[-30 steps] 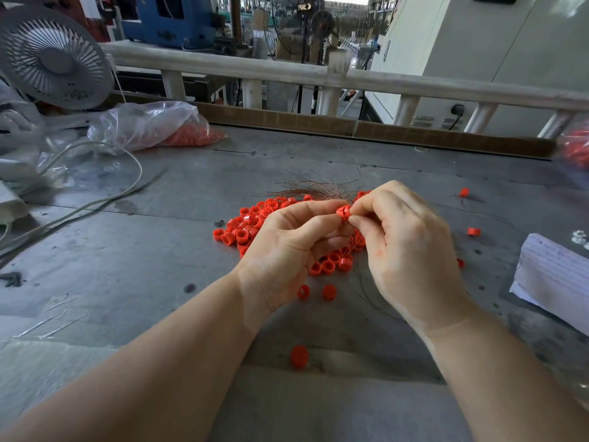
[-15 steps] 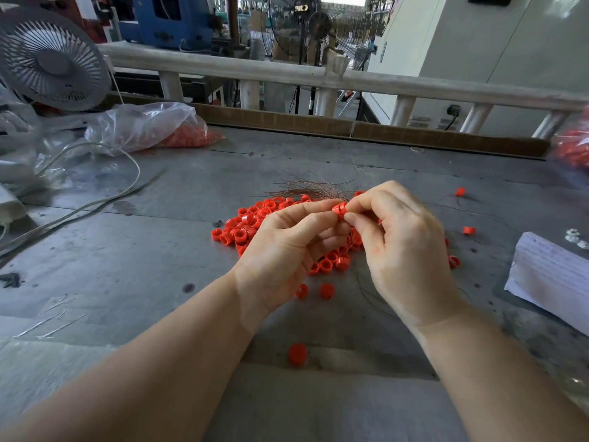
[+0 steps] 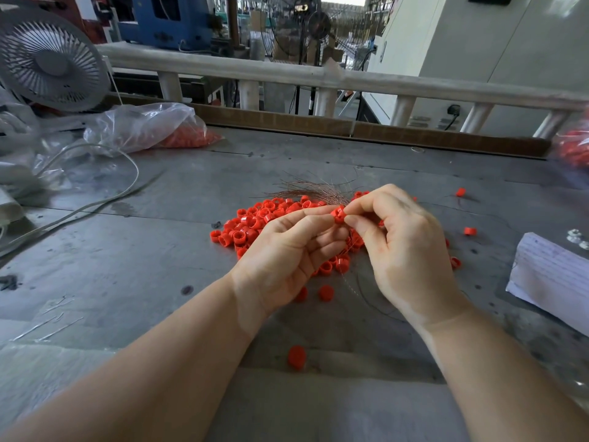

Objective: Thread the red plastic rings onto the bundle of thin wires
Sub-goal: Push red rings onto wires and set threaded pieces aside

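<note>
Head view, rings: one red ring (image 3: 338, 215) is being pinched between both hands; a heap of rings (image 3: 255, 223), too many to count, is lying on the counter (image 3: 127, 266) behind the hands; six or so loose ones are sitting apart, one nearest the viewer (image 3: 297, 357).
Wires: one bundle of thin wires (image 3: 314, 191) is fanning out beyond the fingertips, its near end hidden by the hands.
Left hand (image 3: 287, 256): fingers curling, thumb and forefinger pinching the ring.
Right hand (image 3: 404, 247): fingers curling, thumb and forefinger tips touching the same ring.
Others: one fan (image 3: 51, 62), two plastic bags (image 3: 143, 126) of red parts, one paper stack (image 3: 554, 279).
</note>
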A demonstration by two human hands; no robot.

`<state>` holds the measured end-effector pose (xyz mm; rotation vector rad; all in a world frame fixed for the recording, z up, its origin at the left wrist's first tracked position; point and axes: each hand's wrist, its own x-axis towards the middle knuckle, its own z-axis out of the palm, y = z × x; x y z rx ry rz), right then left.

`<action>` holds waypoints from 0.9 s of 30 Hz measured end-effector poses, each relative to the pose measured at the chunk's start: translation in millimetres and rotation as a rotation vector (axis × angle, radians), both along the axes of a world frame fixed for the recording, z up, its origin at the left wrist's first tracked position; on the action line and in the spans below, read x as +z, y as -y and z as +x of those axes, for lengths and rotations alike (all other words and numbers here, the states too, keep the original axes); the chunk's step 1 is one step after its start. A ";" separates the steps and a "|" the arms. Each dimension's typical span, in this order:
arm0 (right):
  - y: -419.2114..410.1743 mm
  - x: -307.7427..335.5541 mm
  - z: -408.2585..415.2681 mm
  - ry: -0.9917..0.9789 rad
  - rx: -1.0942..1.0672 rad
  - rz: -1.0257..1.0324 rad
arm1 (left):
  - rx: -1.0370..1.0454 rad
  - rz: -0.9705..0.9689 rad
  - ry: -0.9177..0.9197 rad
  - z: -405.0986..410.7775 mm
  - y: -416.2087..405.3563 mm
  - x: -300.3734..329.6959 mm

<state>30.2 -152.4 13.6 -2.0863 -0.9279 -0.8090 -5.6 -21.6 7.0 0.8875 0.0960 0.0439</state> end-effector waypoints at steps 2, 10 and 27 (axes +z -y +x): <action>-0.1 0.2 -0.5 0.033 -0.032 -0.034 | 0.009 0.008 0.006 -0.3 0.5 -0.3; -2.1 1.4 -2.5 0.091 -0.117 -0.112 | 0.035 0.056 0.024 -0.2 3.4 -0.1; -3.3 -0.1 -1.1 0.113 -0.072 -0.134 | -0.013 -0.003 -0.050 0.8 3.0 -0.8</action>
